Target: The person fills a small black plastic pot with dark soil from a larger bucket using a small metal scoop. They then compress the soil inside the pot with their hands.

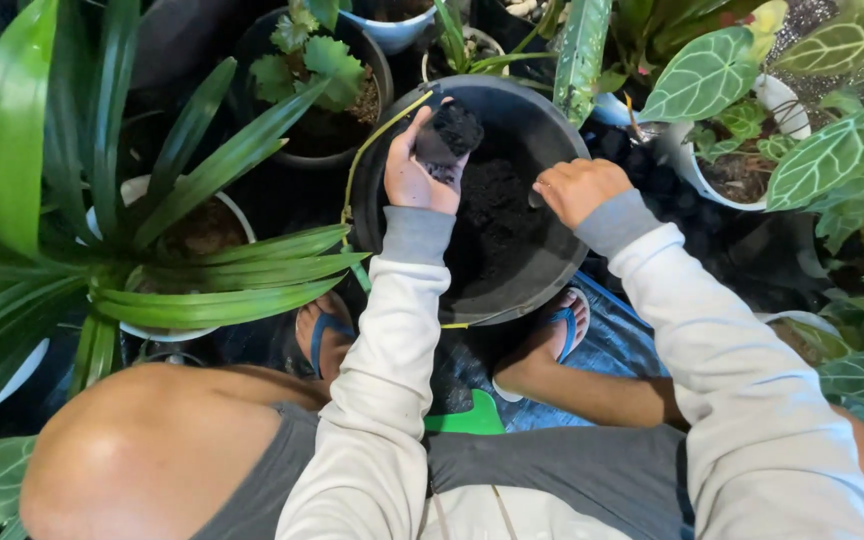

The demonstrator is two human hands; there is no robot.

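left hand point(414, 172) is up over the big black pot point(562, 262), fingers curled and clamped on a small dark plastic cup point(449, 135) heaped with black soil. the cup sits over the pot at about 11 o'clock, probably so any spill lands inside and not on the floor. right hand point(577, 187) rests at the pot's 2 o'clock edge, fingers tucked under. it may be pinching a small handle there or just bracing the rim, i can't tell which, since only the knuckles show. inside the pot there's a mound of dark soil point(497, 215) banked toward the middle. the pot sits between 2 feet in blue flip-flops point(564, 330), so the person squats right over it with both knees out.

around it: a long strappy green plant point(182, 280) at 9 o'clock, a small pot with scalloped leaves point(317, 65) at 11, and veined heart-shaped leaves point(702, 75) at 1 to 3 o'clock.
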